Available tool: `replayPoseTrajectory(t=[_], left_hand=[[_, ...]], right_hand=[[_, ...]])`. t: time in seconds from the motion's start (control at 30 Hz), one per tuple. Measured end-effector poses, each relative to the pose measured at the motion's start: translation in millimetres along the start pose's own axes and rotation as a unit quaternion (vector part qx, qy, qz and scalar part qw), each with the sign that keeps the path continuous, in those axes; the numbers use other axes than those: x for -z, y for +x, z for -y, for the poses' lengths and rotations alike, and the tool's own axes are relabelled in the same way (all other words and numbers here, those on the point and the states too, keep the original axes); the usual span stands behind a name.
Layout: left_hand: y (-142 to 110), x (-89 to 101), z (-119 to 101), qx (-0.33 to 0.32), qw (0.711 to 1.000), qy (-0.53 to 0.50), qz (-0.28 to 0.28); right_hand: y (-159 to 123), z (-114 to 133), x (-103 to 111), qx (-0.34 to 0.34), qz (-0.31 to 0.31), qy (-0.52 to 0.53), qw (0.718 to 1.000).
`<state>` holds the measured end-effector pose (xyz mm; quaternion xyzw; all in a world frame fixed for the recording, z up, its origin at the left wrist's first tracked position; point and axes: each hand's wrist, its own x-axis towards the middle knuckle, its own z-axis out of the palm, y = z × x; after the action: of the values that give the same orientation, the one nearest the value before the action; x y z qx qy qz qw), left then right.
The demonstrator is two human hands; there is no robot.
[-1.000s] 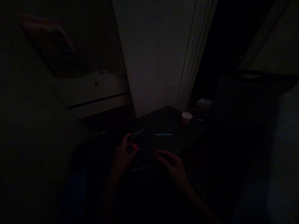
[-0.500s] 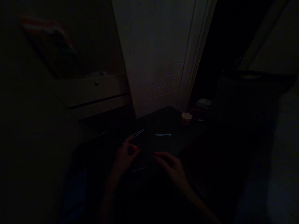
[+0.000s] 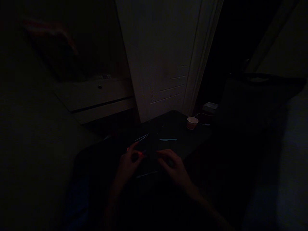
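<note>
The scene is very dark. My left hand [image 3: 128, 162] is closed in a pinch over the table, a red glow at its fingertips. A small dark object [image 3: 144, 152] shows at that pinch; its kind I cannot make out. To the right, my right hand [image 3: 174, 165] hovers with thumb and forefinger a little apart, nothing visible between them. Tweezers [image 3: 141, 137] lie just beyond the left fingers. A flat, pale knife-shaped tool [image 3: 167, 139] rests past the right hand. Nearer to me lies a thin, pale rod-like tool [image 3: 146, 175].
On the dark table [image 3: 174, 118], a paper cup [image 3: 192, 123] stands at the far right, a thin cable behind it. A small slim stick [image 3: 160, 129] lies near the middle. Beyond are a white door [image 3: 163, 57], a drawer unit [image 3: 96, 96] at left and a dark bag [image 3: 255, 102] at right.
My right hand has risen slightly forward, and its thumb and forefinger have parted. My left hand keeps its pinch almost in place.
</note>
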<state>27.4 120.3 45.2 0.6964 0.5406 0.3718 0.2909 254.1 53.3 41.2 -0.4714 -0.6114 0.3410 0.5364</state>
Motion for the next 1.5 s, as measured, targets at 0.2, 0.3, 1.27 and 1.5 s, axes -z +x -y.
replayPoseTrajectory(t=[0.2,0.3,1.27,1.5], left_hand=[[1,0.1,3,0.0,1.0,0.006,0.001],[1,-0.5,5,0.002,1.0,0.001,0.015],[-9,-4.5,8,0.03,0.996,-0.083,-0.009],[-28,5.3,-17,0.058,0.973,-0.216,-0.056]], right_hand=[[62,-14,-16,0.138,0.167,-0.086,0.972],[77,-18,-27,0.17,0.226,-0.125,0.951],[81,-37,-32,0.029,0.196,0.056,0.979],[59,-11,-36,-0.064,0.086,0.168,0.98]])
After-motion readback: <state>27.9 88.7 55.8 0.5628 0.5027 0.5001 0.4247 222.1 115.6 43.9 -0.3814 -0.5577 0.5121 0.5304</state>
